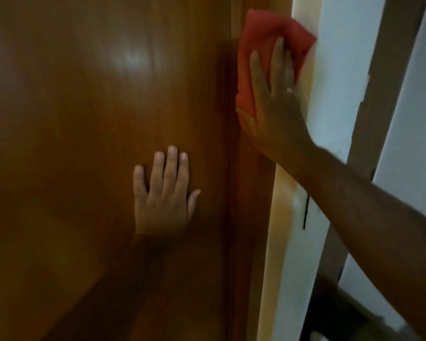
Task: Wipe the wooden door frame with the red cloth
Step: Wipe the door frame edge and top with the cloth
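Note:
The wooden door frame (253,217) runs top to bottom right of centre, a dark brown strip with a paler edge (280,205). My right hand (273,104) presses the red cloth (276,30) flat against the upper part of the frame, fingers spread over the cloth. The cloth sticks out above and to the left of my fingers. My left hand (165,193) lies flat with fingers apart on the brown wooden door (84,119), lower down and left of the frame. It holds nothing.
A pale wall (340,70) stands right of the frame. A second brownish upright strip (384,82) slants down at the far right. Dark shapes lie at the bottom right corner.

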### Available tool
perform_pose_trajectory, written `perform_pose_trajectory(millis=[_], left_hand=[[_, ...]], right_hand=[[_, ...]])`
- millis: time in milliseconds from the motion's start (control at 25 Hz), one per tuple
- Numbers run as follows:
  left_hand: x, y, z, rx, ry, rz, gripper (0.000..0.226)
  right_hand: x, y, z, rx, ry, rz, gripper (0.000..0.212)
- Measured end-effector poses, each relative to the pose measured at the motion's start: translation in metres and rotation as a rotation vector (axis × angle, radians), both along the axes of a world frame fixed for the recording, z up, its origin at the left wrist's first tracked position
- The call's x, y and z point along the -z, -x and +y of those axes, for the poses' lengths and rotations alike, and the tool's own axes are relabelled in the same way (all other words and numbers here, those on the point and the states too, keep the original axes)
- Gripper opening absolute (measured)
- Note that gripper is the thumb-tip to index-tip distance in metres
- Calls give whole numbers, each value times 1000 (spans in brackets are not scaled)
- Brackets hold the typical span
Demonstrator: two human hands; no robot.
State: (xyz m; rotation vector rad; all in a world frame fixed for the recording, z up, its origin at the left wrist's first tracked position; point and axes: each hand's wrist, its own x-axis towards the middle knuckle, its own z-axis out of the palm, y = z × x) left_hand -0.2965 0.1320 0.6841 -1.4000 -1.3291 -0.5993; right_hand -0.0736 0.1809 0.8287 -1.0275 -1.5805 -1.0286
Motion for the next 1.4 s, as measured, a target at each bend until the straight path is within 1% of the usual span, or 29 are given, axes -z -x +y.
perform_pose_trajectory(millis=[80, 160, 200, 240, 280, 320, 360, 400, 440, 480, 560, 600, 680, 720, 760, 800, 880, 920, 1000, 1040, 1080, 1120, 1160, 1200, 1240, 1280, 1320, 1360, 1400], left_hand=[[5, 4, 7, -21, -22, 26, 80], [9, 5, 13, -3, -44, 11, 79], [11, 5, 14, 8, -44, -9, 78], [14, 4, 15, 18, -40, -21, 78], [15, 4, 16, 21, -43, -28, 78], [15, 5, 15, 22, -43, -35, 78], [14, 4, 15, 24, -38, -44, 78], [13, 3, 15, 27, -37, -54, 77], [13, 1, 13, 26, -37, -61, 77], [13, -1, 10, 21, -41, -64, 76], [12, -3, 7, 24, -40, -53, 74], [9, -3, 6, 32, -28, -52, 73], [5, -4, 1, 43, -4, -66, 72], [5, -5, 0, 46, 5, -69, 72], [6, -6, -2, 45, 16, -64, 72], [7, -5, -4, 38, 27, -53, 72], [3, -2, -4, 36, 55, -44, 73], [2, 0, -3, 48, 67, -43, 72], [9, 0, -2, 174, 132, -21, 70], [24, -3, -5, 316, 237, 18, 70], [49, -8, -10, 501, 415, 70, 72], [77, -17, -20, 682, 671, 91, 76], [107, -26, -32, 809, 988, 54, 82], [134, -36, -44, 890, 1295, -42, 89], [160, -47, -54, 954, 1558, -214, 93], [183, -57, -61, 988, 1755, -450, 89], [205, -67, -65, 979, 1903, -702, 81], [225, -77, -67, 923, 2026, -937, 72], [244, -88, -68, 846, 2116, -1117, 67]], right_hand=[[96, 0, 1, 12, 77, 6, 75], [215, 2, -17, 83, 268, -2, 82], [275, 4, -33, 105, 435, 4, 89], [329, 7, -48, 115, 654, 49, 98], [373, 10, -61, 113, 875, 100, 105], [405, 12, -72, 99, 1044, 124, 109], [428, 12, -79, 82, 1165, 132, 106], [441, 11, -84, 66, 1229, 119, 99], [447, 10, -87, 42, 1235, 93, 89], [449, 7, -89, -3, 1181, 59, 81], [449, -2, -94, -113, 1013, 51, 76], [443, -8, -95, -124, 946, 40, 84], [420, -16, -93, -34, 890, -25, 106], [405, -18, -90, 34, 889, -55, 109], [388, -16, -89, 103, 904, -86, 103], [372, -12, -88, 168, 929, -128, 90], [341, -6, -90, 260, 984, -227, 56], [329, -5, -94, 292, 1017, -290, 46], [310, -6, -105, 329, 1087, -381, 38], [304, -8, -113, 327, 1124, -382, 35], [298, -12, -122, 304, 1172, -355, 33], [292, -19, -130, 250, 1232, -269, 31], [289, -28, -140, 168, 1324, -109, 31], [286, -42, -149, 53, 1441, 105, 31], [285, -59, -160, -59, 1547, 319, 34], [286, -78, -172, -139, 1622, 500, 38], [291, -98, -187, -183, 1672, 665, 42], [301, -118, -205, -217, 1694, 840, 47], [317, -137, -224, -258, 1693, 1014, 53]])
